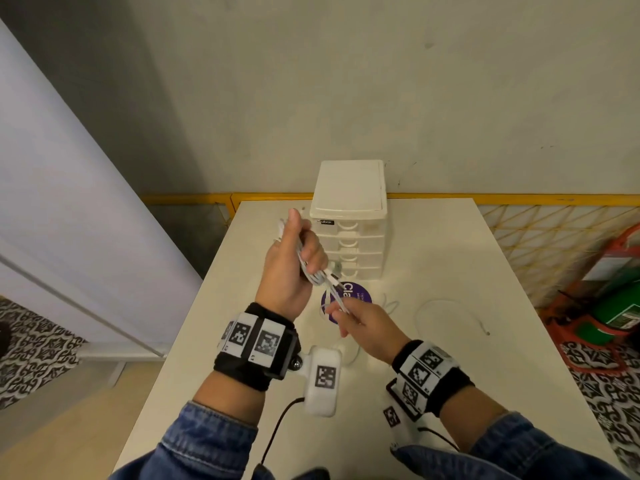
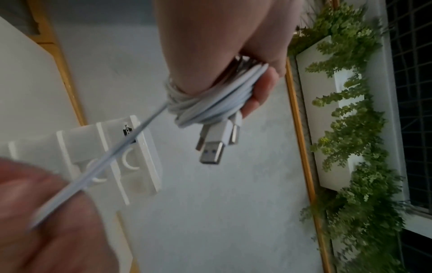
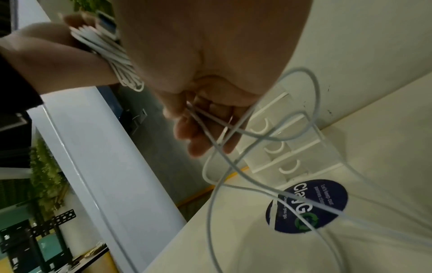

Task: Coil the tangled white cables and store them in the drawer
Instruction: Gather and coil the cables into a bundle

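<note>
The left hand (image 1: 294, 268) is gripping a coil of white cable (image 2: 210, 103) above the worktop (image 1: 433, 271), its fingers (image 2: 261, 90) curling round the loops; the right hand (image 1: 367, 327) is pinching the loose strand (image 2: 112, 157) running from the coil; more cable (image 3: 311, 118) is trailing onto the worktop near the shut drawer unit (image 1: 349, 220) and a round sticker (image 3: 308, 205).
</note>
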